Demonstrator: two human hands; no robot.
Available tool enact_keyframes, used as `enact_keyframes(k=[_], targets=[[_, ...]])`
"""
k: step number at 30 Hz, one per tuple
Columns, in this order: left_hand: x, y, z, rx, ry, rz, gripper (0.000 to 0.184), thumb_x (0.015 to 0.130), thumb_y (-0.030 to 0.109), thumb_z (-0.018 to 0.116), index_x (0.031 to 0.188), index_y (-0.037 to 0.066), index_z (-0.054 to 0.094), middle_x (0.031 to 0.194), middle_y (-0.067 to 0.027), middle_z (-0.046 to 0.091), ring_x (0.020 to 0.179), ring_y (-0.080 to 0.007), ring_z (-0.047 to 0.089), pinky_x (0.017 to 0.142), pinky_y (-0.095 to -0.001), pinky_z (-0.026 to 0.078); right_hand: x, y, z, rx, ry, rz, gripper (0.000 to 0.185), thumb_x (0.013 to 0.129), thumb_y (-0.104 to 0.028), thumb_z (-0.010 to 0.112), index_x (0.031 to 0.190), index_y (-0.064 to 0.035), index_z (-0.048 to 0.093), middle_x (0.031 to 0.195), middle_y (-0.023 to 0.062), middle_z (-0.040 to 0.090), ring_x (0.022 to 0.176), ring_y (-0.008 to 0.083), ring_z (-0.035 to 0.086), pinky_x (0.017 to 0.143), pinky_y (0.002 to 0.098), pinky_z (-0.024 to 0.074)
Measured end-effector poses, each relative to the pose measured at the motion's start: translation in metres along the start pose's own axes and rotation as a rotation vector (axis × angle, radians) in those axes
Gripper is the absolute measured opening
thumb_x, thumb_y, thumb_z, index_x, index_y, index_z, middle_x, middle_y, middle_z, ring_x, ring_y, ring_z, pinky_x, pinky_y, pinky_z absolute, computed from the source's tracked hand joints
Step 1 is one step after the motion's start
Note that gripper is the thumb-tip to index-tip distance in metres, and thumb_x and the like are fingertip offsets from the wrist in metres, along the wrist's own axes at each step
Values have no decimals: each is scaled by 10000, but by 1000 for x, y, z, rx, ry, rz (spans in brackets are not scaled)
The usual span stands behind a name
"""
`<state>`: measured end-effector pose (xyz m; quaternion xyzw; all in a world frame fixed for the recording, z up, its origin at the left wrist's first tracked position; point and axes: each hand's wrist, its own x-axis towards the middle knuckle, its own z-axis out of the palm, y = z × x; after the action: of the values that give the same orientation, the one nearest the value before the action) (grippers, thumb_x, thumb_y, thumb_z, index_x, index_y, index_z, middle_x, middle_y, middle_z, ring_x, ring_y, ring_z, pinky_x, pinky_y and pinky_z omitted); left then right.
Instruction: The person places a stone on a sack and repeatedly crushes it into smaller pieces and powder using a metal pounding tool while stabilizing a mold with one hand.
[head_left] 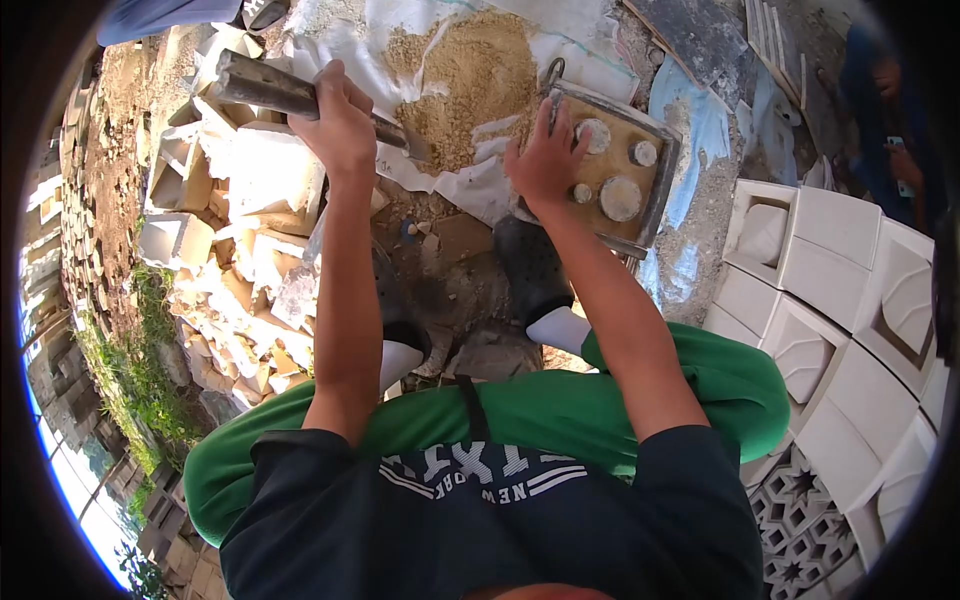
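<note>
My left hand (345, 125) is wrapped round a long dark bar (268, 88), held over the white sheet at the upper left. The bar's far end reaches toward a heap of tan sand (480, 85). My right hand (547, 160) has its fingers spread on the left edge of a dark-framed mould (655, 190). Inside that frame lies a tan surface with several round grey discs (620, 198). A metal loop (555, 70) sticks out at the frame's upper left corner.
Broken pale tiles (250, 290) are piled at the left. Stacked cream blocks (825, 260) stand at the right, with patterned lattice blocks (805, 520) below. My dark shoes (530, 265) are between my arms. Another person (890, 130) is at the upper right, and a shoe (262, 12) shows at the top.
</note>
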<state>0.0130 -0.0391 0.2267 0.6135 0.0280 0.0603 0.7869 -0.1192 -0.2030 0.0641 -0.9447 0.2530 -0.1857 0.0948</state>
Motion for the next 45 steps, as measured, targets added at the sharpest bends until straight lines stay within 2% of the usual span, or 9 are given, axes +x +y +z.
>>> enact_keyframes(k=[3, 6, 14, 19, 21, 27, 32, 40, 45], targets=[[-6, 7, 2, -58, -35, 36, 389, 854, 114, 502, 513, 94, 316, 448, 8, 346, 395, -80, 278, 385, -264, 222, -4, -1, 3, 0, -6, -11, 727, 758, -307, 590, 1372, 13, 367, 1380, 242, 362, 1296, 340, 366, 1088, 579, 143], [-5, -83, -14, 94, -6, 118, 350, 851, 119, 517, 525, 57, 405, 470, 6, 397, 410, -75, 329, 397, -259, 255, -3, -2, 1, 5, -6, -10, 729, 759, -309, 590, 1372, 14, 365, 1379, 245, 362, 1297, 340, 364, 1090, 575, 141], [-6, 17, 12, 132, -161, 121, 330, 866, 141, 485, 560, 71, 384, 474, -13, 387, 420, -99, 345, 400, -275, 269, -6, -2, 1, 23, -3, 1, 712, 753, -295, 589, 1362, 12, 383, 1376, 245, 363, 1288, 333, 377, 1095, 573, 127], [7, -63, -8, 256, -207, 217, 305, 868, 146, 484, 583, 53, 434, 483, -35, 423, 425, -110, 377, 406, -275, 284, -3, 0, 4, -21, 26, 6, 730, 758, -323, 598, 1381, -16, 371, 1374, 211, 385, 1281, 316, 391, 1093, 561, 142], [15, -60, 11, 227, -137, 32, 282, 852, 132, 512, 596, 43, 436, 479, -33, 420, 414, -114, 383, 405, -267, 294, 2, -2, 2, 18, 44, 6, 713, 755, -302, 592, 1364, 5, 383, 1368, 231, 378, 1277, 327, 390, 1089, 574, 141], [9, 15, 19, 44, -204, 56, 276, 841, 106, 537, 602, 58, 409, 476, -3, 376, 394, -113, 359, 390, -263, 283, -5, -2, 2, 38, 27, 1, 703, 750, -275, 585, 1354, 26, 388, 1368, 250, 368, 1283, 334, 383, 1091, 581, 131], [-3, -69, 5, 202, -84, 68, 319, 835, 136, 552, 557, 35, 434, 476, -1, 423, 413, -91, 401, 397, -266, 309, -6, -3, 2, 42, 21, -1, 715, 745, -274, 590, 1360, 26, 382, 1364, 250, 374, 1289, 332, 378, 1093, 576, 126], [6, 0, 12, -68, -111, -22, 316, 841, 112, 530, 557, 78, 396, 477, 8, 381, 392, -84, 332, 394, -260, 266, -3, -1, 1, 31, 14, 9, 714, 741, -287, 588, 1357, 16, 390, 1364, 247, 378, 1280, 336, 388, 1090, 577, 137], [8, -71, 4, 88, -13, -15, 275, 838, 100, 538, 584, 49, 447, 496, -10, 435, 403, -96, 390, 392, -268, 304, -11, -5, 1, 27, 23, 11, 711, 740, -288, 587, 1354, 15, 395, 1361, 246, 381, 1268, 338, 397, 1085, 583, 146]])
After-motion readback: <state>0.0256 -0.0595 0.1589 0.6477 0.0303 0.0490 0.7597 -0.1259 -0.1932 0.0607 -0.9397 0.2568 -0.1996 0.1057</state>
